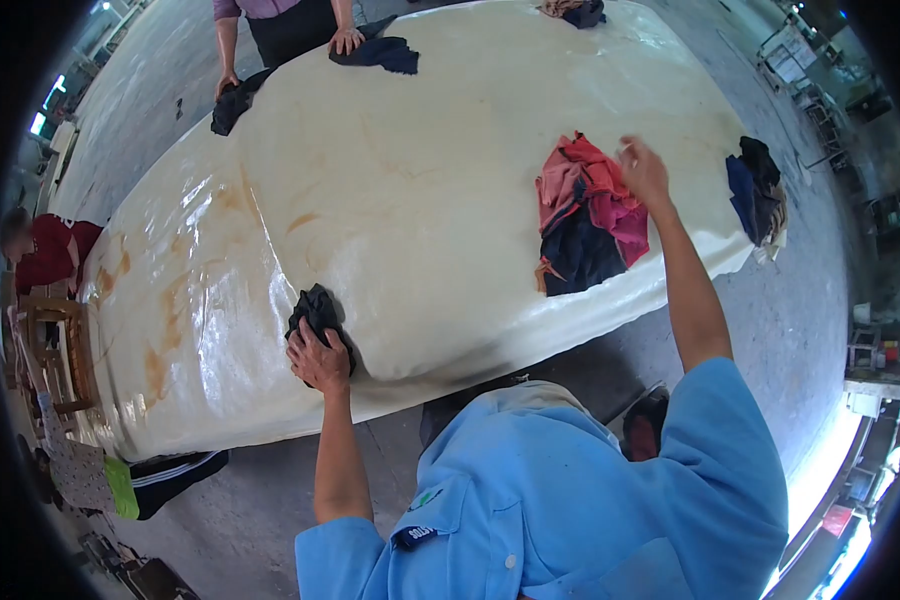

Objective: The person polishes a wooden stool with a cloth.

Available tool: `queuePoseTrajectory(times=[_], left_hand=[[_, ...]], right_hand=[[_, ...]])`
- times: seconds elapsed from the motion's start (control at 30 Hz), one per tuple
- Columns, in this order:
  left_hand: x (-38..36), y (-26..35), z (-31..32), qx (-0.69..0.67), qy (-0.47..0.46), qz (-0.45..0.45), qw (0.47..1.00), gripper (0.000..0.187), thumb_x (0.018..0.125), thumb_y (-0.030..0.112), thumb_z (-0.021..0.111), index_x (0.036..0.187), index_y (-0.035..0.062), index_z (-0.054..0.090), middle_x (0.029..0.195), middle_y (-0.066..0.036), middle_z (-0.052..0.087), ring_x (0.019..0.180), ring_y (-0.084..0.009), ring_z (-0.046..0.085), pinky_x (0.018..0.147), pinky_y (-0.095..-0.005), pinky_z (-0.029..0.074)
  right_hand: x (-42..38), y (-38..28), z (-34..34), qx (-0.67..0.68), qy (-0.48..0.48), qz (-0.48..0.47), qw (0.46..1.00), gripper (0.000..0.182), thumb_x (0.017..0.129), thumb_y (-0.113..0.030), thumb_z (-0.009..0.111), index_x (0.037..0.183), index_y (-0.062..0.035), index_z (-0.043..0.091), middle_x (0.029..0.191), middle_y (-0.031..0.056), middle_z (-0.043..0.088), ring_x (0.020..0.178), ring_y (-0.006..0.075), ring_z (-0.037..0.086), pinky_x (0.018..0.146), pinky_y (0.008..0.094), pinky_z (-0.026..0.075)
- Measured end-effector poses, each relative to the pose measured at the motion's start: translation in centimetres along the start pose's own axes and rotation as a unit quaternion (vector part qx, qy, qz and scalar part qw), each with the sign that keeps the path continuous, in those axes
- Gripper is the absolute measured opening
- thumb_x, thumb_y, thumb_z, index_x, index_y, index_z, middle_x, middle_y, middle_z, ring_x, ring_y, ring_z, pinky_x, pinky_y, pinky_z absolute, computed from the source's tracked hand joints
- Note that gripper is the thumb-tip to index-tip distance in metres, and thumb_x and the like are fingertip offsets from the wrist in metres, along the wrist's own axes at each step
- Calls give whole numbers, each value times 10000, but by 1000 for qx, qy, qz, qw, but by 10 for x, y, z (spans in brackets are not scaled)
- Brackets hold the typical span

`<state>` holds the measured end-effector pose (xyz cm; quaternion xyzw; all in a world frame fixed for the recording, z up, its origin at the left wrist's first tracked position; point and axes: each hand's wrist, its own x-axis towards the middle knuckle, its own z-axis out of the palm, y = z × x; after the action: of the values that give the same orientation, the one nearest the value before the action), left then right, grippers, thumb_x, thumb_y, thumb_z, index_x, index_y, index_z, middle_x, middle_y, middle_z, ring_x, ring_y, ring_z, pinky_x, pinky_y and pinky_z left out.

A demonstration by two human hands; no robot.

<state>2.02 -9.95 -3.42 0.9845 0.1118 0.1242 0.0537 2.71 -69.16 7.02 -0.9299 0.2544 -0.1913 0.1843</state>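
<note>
My left hand (322, 357) presses down on a bunched black cloth (315, 305), its fingers curled over the fabric. The cloth sits on a large cream-coloured, glossy, curved surface (450, 200). My right hand (644, 172) is raised at the right edge of a heap of red and pink cloths (585, 170), with its fingers loosely apart and nothing visible in them. A dark navy cloth (580, 250) lies at the near side of that heap. Whether my right fingertips touch the red fabric is hard to tell.
Across the surface, a co-worker's hands (346, 40) rest on dark cloths (380, 54). Another person in a red shirt (50, 255) is at the far left, by a wooden chair (62, 345). More dark cloths (755, 190) lie at the right edge. Brownish streaks (170, 310) mark the left part.
</note>
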Motion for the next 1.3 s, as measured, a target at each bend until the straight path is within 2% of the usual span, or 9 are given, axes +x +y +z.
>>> queuePoseTrajectory(times=[0.07,0.4,0.5,0.67,0.9,1.07,1.13,1.23,1.3], left_hand=[[1,0,-1,-3,0,-2,1000,534,821,331,581,1322,157,517,1289,-138,516,1192,-338,466,910,-494,417],[-1,0,1,-6,1,2,1000,536,829,345,569,1328,158,513,1289,-141,514,1206,-341,456,928,-513,401],[0,0,-1,0,-15,-4,1000,543,830,344,570,1336,158,503,1297,-141,508,1209,-342,454,943,-508,394],[0,0,-2,-9,-22,-11,1000,542,827,339,575,1333,155,506,1300,-142,508,1208,-347,454,950,-506,388],[0,-1,0,-13,-13,-1,1000,546,826,339,577,1334,152,505,1306,-153,503,1203,-352,454,949,-506,385],[0,0,-2,-17,-15,-5,1000,552,820,339,583,1331,146,507,1299,-158,507,1200,-353,456,947,-508,386],[0,1,-2,-17,-12,-3,1000,554,816,338,588,1329,145,508,1296,-158,510,1196,-355,459,944,-510,388],[0,0,-4,-12,-5,-6,1000,554,810,332,599,1324,145,513,1285,-150,517,1187,-351,468,934,-511,397],[0,2,-5,-17,-2,0,1000,552,806,326,607,1320,146,515,1274,-142,523,1182,-345,474,926,-511,403]], right_hand=[[-21,21,25,-48,-104,-175,978,356,825,-231,677,1154,-112,610,1071,130,665,1041,326,607,910,415,472],[-43,3,31,-246,-232,-65,939,398,766,-262,740,1086,-63,613,1032,126,656,1068,370,561,912,460,470],[-31,-6,13,-176,-228,-56,956,322,800,-288,730,965,-34,620,877,114,652,923,271,598,835,397,485],[-12,26,-24,219,-82,54,971,302,917,-337,661,933,-38,622,798,-45,543,743,65,466,690,226,409],[-3,-19,-92,256,32,4,966,341,951,-349,619,985,-10,629,860,-41,591,790,53,500,706,211,419],[-17,-59,-89,247,77,-80,963,347,934,-321,620,930,25,631,786,119,639,742,166,565,712,302,461],[-24,-60,-64,248,43,-71,965,296,921,-275,638,946,20,638,825,136,664,765,186,603,718,327,476],[-61,-82,-25,262,-212,-21,941,226,906,-185,667,1033,0,634,853,22,640,803,96,584,741,260,486],[-79,-67,17,283,-240,-155,915,334,853,-220,719,1108,-26,625,947,54,651,922,156,612,838,303,490]])
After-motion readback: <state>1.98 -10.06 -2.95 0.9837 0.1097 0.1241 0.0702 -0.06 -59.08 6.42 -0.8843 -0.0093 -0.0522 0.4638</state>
